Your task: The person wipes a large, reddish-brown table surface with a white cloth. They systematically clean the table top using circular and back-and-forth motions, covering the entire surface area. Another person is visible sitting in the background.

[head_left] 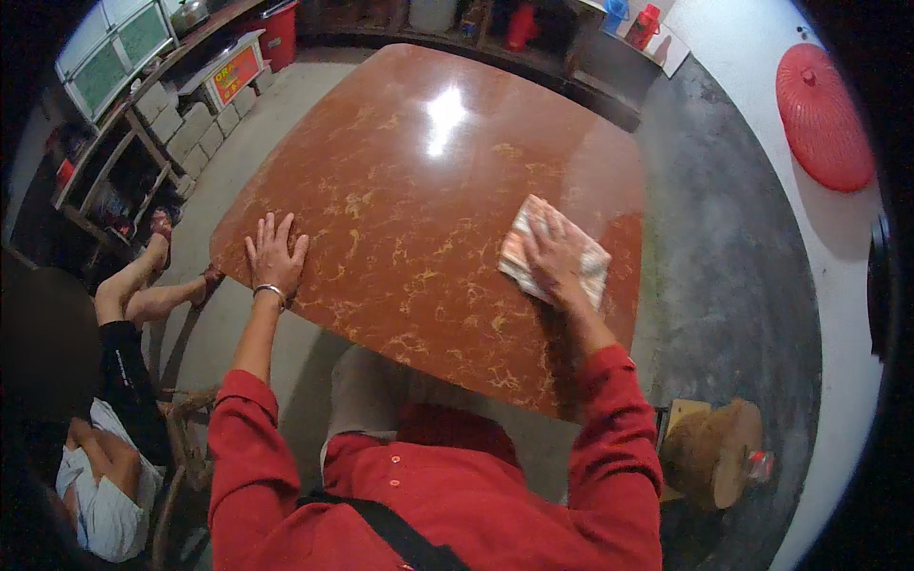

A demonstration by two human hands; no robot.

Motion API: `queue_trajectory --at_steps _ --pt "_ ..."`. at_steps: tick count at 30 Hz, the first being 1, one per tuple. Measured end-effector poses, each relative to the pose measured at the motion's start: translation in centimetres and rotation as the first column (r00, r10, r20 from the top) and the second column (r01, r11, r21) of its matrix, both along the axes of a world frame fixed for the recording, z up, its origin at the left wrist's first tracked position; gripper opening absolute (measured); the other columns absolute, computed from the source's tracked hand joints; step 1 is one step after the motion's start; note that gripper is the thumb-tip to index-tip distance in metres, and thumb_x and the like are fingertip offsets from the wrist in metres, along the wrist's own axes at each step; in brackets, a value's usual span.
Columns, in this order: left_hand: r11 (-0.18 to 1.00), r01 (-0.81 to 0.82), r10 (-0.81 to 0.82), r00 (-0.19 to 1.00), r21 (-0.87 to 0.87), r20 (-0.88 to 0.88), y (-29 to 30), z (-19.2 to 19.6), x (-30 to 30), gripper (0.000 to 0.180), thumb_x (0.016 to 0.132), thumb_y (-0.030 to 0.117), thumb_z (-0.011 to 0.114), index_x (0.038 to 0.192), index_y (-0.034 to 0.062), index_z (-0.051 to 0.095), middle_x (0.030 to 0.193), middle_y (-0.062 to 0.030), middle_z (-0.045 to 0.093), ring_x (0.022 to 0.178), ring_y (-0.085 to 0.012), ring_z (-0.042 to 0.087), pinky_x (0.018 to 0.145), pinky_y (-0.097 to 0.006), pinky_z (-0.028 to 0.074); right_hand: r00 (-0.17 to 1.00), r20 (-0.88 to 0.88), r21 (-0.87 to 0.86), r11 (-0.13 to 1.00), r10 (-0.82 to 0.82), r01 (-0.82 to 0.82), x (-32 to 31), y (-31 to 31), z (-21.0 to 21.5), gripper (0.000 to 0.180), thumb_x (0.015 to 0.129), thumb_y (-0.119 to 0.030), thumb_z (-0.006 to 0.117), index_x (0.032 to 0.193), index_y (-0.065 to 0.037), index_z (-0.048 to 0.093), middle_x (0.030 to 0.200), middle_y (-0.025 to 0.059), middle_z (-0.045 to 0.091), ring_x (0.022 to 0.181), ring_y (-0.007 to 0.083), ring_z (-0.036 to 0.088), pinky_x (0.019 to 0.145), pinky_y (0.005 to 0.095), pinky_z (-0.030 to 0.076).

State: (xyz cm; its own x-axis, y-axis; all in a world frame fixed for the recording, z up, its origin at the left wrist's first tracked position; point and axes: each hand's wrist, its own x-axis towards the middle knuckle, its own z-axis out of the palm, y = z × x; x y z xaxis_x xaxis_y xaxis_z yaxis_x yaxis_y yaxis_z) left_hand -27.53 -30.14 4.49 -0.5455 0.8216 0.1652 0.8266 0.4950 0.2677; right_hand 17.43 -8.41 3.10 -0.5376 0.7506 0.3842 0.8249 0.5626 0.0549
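Note:
A red-brown marbled table point(400, 190) with a glossy top fills the middle of the view. My left hand point(275, 252), a bracelet at its wrist, lies flat near the table's left edge with fingers spread and nothing in it. On the right part of the top, my right hand point(554, 252) presses down on a folded cloth point(583, 249), pale with orange and pink patches. The fingers rest stretched over the cloth, which lies flat on the table beneath the palm.
To the left, another person point(114, 466) sits on a wooden chair point(186, 457), legs stretched toward the table. A round wooden block point(724, 452) stands at lower right. A red lid-like basket point(824, 119) hangs on the white wall. Shelves with a red bucket point(278, 36) line the back.

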Motion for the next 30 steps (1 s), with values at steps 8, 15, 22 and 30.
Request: queue_trajectory --at_steps 8,15,22,30 --pt "0.998 -0.013 0.012 1.000 -0.067 -0.023 -0.6 -0.9 -1.7 0.055 0.097 0.047 0.046 0.145 0.0213 0.042 0.157 -0.0138 0.027 0.146 -0.0308 0.020 0.117 -0.055 0.009 0.931 -0.045 -0.165 0.916 0.363 -0.365 -4.7 -15.4 4.0 0.057 0.090 -0.047 0.055 0.140 -0.021 0.049 0.151 0.0125 0.038 0.134 0.0431 0.036 0.105 0.0680 0.023" --pt "0.995 -0.025 0.021 0.999 -0.100 -0.042 -0.5 -1.7 -1.7 0.056 0.098 0.049 0.043 0.147 0.0221 0.040 0.158 -0.0124 0.025 0.147 -0.0303 0.017 0.118 -0.055 0.008 0.997 -0.077 -0.243 0.970 -0.008 -0.011 8.9 -21.4 5.1 0.052 0.088 -0.043 0.061 0.135 -0.022 0.056 0.147 0.0084 0.043 0.136 0.0372 0.036 0.109 0.0637 0.023" --pt "0.991 -0.022 0.015 0.999 -0.134 -0.049 -0.3 -1.8 -2.3 0.057 0.098 0.051 0.042 0.148 0.0231 0.038 0.159 -0.0123 0.023 0.147 -0.0295 0.018 0.118 -0.054 0.007 0.967 -0.078 -0.152 0.962 -0.242 0.228 14.1 -12.5 4.4 0.048 0.091 -0.042 0.055 0.135 -0.022 0.056 0.148 0.0104 0.042 0.134 0.0394 0.037 0.110 0.0585 0.024" --pt "0.995 -0.019 0.015 0.999 -0.101 -0.049 0.0 -2.6 -2.9 0.059 0.098 0.054 0.042 0.149 0.0250 0.037 0.160 -0.0084 0.022 0.148 -0.0283 0.017 0.117 -0.057 0.006 0.989 -0.067 -0.204 0.972 -0.129 0.113 12.1 -21.0 6.0 0.048 0.089 -0.040 0.060 0.132 -0.021 0.059 0.148 0.0104 0.043 0.134 0.0406 0.037 0.109 0.0611 0.025"
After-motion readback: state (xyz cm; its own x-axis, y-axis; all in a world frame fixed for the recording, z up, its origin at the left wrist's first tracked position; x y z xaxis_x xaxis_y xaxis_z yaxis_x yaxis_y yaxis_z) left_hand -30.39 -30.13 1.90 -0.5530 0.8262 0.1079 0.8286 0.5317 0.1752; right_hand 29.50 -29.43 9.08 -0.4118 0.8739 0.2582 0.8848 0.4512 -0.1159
